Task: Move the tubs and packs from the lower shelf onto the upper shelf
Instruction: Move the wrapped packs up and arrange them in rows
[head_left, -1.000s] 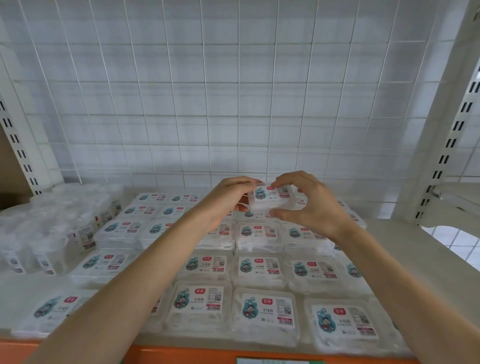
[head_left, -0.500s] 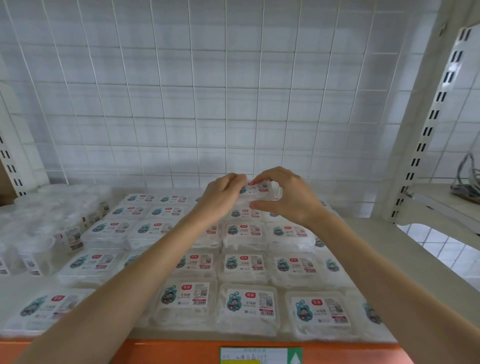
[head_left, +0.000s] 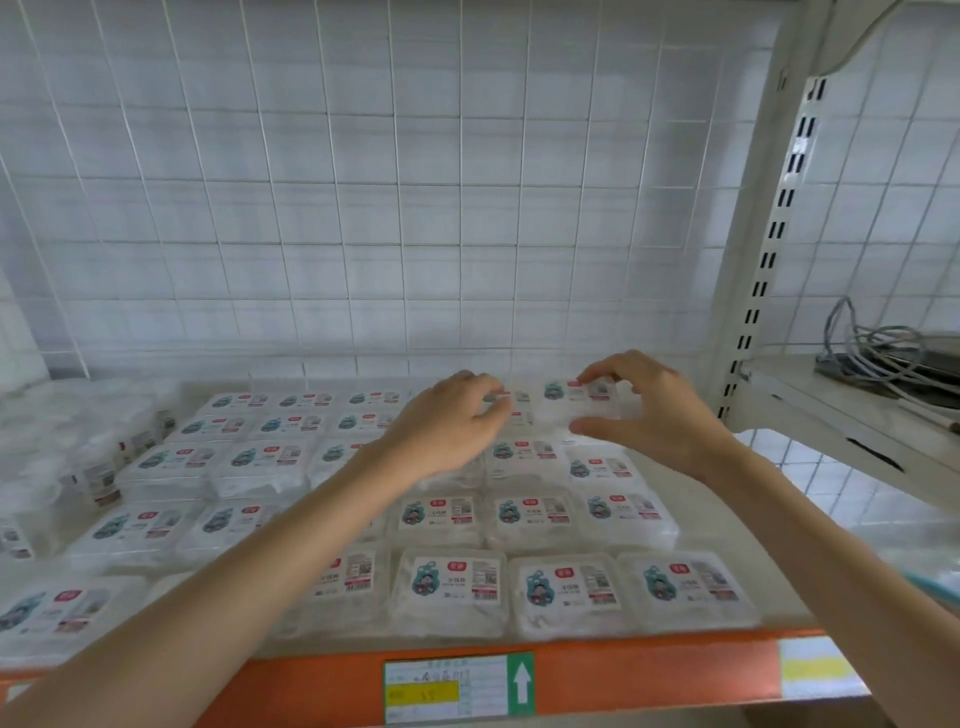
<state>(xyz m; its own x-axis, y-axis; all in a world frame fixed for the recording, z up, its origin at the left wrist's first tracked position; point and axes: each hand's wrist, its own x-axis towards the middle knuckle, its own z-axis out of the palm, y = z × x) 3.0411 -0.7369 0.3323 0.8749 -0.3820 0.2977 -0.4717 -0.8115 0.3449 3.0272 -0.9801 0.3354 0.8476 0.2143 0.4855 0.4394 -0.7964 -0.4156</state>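
1. Evidently one pack (head_left: 579, 399) is just being placed. It sits in the row farthest back from the orange rail (head_left: 649, 670), above the rail's right half. I cannot tell whether it already rests on the packs beneath it.
2. The right hand (head_left: 662, 415) pinches this pack, with its fingers curled over the far edge and its thumb at the near edge.
3. The left hand (head_left: 447, 426) lies just left of that pack, nearer the rail's middle, with its fingers bent down onto a neighbouring pack. Whether it grips or only steadies that pack, I cannot tell.
4. As for what is done, rows of packs (head_left: 452, 582) run from right behind the rail to the wire grid (head_left: 415, 208) at the back. Clear tubs (head_left: 98, 467) crowd the end behind the rail's left end. If this is the upper shelf, much of the move looks complete.
5. As for what is left, the lower shelf would lie below the rail and is out of view. How many tubs and packs wait there cannot be judged.
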